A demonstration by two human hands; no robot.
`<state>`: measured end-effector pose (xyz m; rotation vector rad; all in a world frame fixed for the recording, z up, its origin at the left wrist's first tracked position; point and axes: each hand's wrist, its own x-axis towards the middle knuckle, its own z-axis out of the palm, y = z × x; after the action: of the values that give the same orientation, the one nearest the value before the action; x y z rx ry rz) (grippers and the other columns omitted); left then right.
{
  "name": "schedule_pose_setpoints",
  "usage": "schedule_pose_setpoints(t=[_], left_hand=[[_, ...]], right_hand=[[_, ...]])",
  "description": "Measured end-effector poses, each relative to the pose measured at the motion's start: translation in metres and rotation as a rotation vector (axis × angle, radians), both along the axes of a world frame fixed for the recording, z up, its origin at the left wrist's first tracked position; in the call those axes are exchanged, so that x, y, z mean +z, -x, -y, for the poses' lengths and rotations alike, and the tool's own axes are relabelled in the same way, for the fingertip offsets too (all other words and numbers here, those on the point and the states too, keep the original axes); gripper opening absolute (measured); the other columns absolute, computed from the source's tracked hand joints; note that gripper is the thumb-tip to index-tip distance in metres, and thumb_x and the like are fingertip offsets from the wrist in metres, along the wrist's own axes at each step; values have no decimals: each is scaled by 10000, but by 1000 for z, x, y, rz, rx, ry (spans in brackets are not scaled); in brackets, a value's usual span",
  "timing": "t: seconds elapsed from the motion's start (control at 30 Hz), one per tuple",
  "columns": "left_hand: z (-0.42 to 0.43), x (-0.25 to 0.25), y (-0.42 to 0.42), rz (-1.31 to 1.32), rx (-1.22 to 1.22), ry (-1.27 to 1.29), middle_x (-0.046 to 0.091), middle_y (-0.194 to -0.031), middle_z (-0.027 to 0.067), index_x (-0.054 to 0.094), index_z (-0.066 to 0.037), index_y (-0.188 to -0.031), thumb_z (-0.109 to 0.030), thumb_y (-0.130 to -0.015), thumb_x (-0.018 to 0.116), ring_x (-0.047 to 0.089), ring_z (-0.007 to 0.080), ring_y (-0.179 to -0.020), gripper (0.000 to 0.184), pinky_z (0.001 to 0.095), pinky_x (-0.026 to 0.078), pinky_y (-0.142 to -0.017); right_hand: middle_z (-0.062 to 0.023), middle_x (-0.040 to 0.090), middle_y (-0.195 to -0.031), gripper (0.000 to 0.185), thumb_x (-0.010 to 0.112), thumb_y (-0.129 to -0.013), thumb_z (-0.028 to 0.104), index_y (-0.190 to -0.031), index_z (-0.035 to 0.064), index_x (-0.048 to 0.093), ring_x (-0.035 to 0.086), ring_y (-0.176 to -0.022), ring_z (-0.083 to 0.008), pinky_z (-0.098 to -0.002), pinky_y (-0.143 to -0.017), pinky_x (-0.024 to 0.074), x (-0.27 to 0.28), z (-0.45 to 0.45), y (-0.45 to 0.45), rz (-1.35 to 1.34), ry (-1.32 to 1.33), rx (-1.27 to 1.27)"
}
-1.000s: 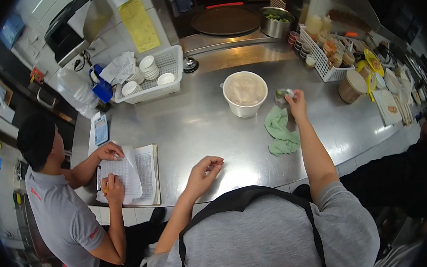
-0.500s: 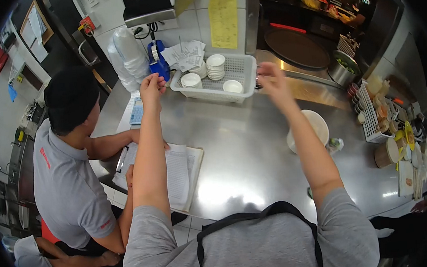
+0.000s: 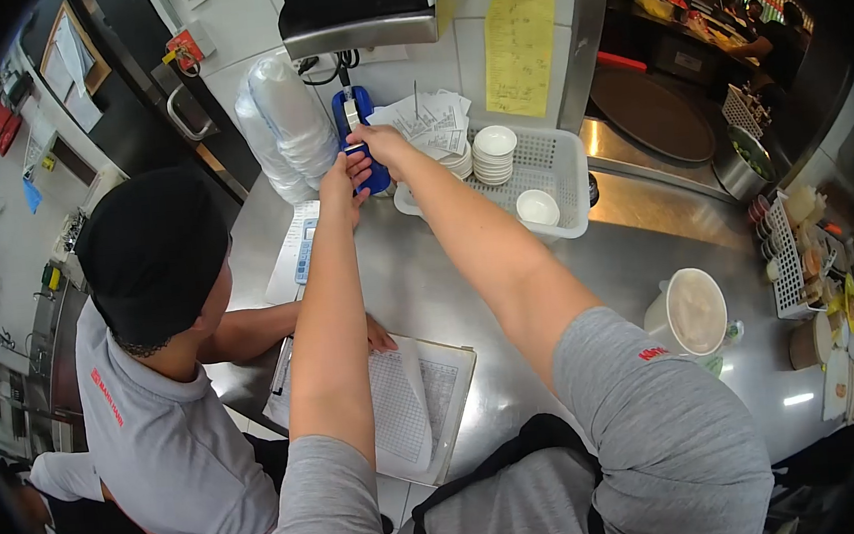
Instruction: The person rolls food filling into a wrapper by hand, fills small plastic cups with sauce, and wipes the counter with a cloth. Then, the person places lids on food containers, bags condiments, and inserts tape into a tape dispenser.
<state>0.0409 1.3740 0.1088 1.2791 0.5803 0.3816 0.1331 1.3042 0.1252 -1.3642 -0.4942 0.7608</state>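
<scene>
A blue tape dispenser (image 3: 372, 178) stands against the back wall, partly covered by my hands. My right hand (image 3: 377, 145) reaches across to its upper part, thumb and fingers pinched together. Just below and to the left, my left hand (image 3: 344, 181) has its fingers curled close to the dispenser's front. Anything thin between the fingers is too small to make out. Right of my hands is a grey plastic basket (image 3: 573, 180) with small white dishes (image 3: 494, 153) in it. Paper slips (image 3: 425, 118) on a spike are beside the dishes.
A co-worker (image 3: 161, 388) leans on the counter at left, one hand by a clipboard with papers (image 3: 398, 410). A blue calculator (image 3: 306, 251) and plastic-wrapped cups (image 3: 286, 127) are near my left hand. A white tub (image 3: 687, 315) stands right; a black wall-mounted device (image 3: 357, 11) hangs above.
My right hand has swung left from the basket's right end to the tape dispenser. My left hand stays close by, now beside it. The view has shifted, and the co-worker's hand is on the papers.
</scene>
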Motion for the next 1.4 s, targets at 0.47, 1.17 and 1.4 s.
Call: schedule_pose_setpoints(t=[0.47,1.17,1.4], left_hand=[[-14,12,-8,-82,-117,-36,594,-1145,103,550,-5,-1158,-753,-780,316,481,207,-1116,870,435,216,-988],[-18,18,-12,-151,-140,7,512,-1251,147,457,39,-1246,-805,-726,342,408,250,-1219,998,505,175,-1052],[-13,15,-8,-152,-102,-65,565,-1160,116,519,-8,-1185,-773,-749,374,486,230,-1109,893,508,256,-980]], right_hand=[[-44,594,-1128,342,411,-966,294,-1091,50,614,490,-1098,-131,-290,-960,344,6,141,146,175,-212,35],[-64,575,-1161,359,431,-959,317,-1110,28,581,483,-1136,-144,-334,-1005,343,13,128,153,4,-271,81],[-39,598,-1113,328,441,-953,292,-1097,46,604,497,-1075,-133,-325,-937,375,-8,138,160,-56,-277,58]])
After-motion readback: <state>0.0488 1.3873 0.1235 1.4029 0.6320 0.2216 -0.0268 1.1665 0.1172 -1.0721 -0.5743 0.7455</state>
